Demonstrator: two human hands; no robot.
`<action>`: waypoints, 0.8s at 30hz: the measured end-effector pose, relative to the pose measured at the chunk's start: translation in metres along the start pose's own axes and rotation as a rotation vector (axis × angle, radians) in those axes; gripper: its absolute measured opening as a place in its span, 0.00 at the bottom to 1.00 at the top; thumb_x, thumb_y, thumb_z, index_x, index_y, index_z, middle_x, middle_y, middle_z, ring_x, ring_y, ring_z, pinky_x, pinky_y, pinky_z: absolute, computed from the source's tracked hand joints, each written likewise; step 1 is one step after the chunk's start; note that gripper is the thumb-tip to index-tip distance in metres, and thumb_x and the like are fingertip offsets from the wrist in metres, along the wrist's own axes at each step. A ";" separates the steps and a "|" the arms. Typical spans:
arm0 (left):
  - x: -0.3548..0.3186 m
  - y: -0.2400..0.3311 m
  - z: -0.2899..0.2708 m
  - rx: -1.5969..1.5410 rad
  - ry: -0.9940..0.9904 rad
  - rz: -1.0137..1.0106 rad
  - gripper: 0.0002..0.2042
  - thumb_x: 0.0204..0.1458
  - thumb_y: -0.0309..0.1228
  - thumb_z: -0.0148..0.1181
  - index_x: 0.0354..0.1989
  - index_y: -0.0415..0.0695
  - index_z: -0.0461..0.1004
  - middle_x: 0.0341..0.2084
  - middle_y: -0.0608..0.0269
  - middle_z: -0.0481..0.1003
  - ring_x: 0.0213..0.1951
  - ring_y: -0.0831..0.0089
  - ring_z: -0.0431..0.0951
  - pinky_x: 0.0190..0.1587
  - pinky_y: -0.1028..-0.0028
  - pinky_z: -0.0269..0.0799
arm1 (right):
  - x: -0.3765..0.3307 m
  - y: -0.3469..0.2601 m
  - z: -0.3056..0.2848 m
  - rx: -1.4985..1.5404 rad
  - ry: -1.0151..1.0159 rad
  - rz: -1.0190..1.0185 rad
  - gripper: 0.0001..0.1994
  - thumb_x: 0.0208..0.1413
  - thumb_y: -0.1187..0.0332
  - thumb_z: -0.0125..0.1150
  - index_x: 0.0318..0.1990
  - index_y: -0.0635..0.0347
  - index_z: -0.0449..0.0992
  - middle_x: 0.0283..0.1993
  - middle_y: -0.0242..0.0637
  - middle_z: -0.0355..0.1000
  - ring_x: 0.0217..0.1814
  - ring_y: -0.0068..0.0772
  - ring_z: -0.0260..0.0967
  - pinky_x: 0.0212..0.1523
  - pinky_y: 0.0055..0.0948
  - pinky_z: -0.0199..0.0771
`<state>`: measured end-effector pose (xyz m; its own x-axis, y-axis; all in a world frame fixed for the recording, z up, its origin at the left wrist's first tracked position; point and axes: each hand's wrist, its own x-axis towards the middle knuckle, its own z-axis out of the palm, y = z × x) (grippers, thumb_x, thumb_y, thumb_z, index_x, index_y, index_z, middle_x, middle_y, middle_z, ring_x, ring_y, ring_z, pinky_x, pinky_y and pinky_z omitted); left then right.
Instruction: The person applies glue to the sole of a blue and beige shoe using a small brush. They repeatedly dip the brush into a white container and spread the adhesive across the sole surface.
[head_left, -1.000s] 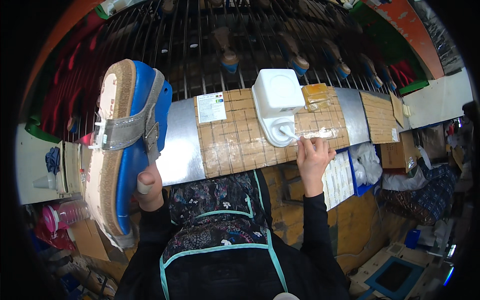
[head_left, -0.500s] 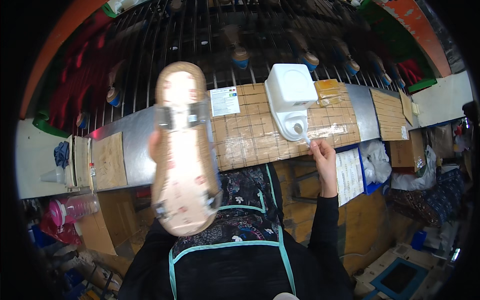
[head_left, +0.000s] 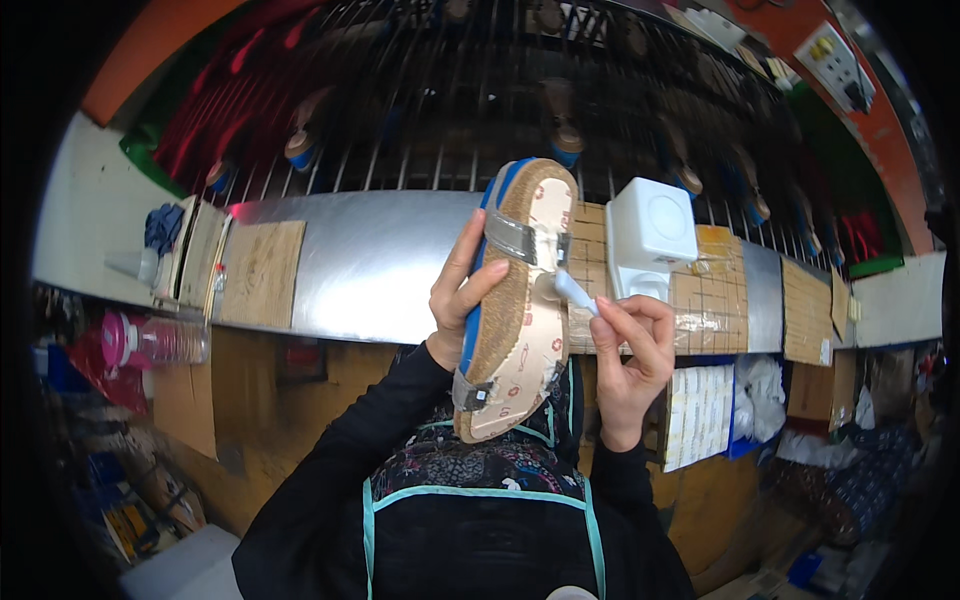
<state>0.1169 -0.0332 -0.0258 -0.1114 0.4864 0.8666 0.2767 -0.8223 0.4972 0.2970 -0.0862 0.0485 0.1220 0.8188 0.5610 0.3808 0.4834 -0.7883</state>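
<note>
Holding one sandal clamped in left hand; right hand pinching one white tube.

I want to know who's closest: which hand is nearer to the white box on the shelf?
Right. The right hand sits just below the white box; the left hand holds the sandal, farther left.

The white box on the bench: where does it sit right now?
In the head view the white box stands on the bench's gridded wooden board, right of centre, just behind the right hand and to the right of the raised sandal.
</note>
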 end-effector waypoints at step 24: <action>0.008 0.011 -0.035 0.142 -0.051 0.025 0.24 0.39 0.30 0.72 0.48 0.54 0.74 0.60 0.39 0.65 0.59 0.44 0.69 0.59 0.57 0.70 | 0.049 0.014 0.017 -0.107 -0.182 -0.181 0.12 0.45 0.74 0.71 0.40 0.52 0.84 0.34 0.30 0.70 0.34 0.26 0.63 0.38 0.25 0.58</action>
<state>0.0855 -0.0490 -0.0117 -0.0551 0.4835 0.8736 0.4114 -0.7862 0.4611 0.2927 -0.0335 0.0606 -0.1204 0.7688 0.6281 0.4774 0.5996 -0.6424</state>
